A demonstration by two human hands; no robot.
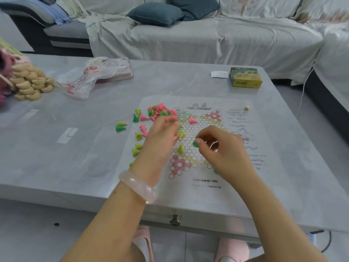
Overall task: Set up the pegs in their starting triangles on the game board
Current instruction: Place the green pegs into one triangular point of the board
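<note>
Green peg point(196, 141), small cone, likely light, stiff and easily tipped, best pinched at its narrow top, was held over the printed game board point(190, 133) in right hand point(222, 154) fingertips; left hand point(160, 137), blurred, finger state undeterminable, beside loose pegs point(160, 110).

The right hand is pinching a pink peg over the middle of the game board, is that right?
Not quite: the peg pinched by the right hand is green, not pink, as the head view shows. It is over the middle of the game board.
</note>
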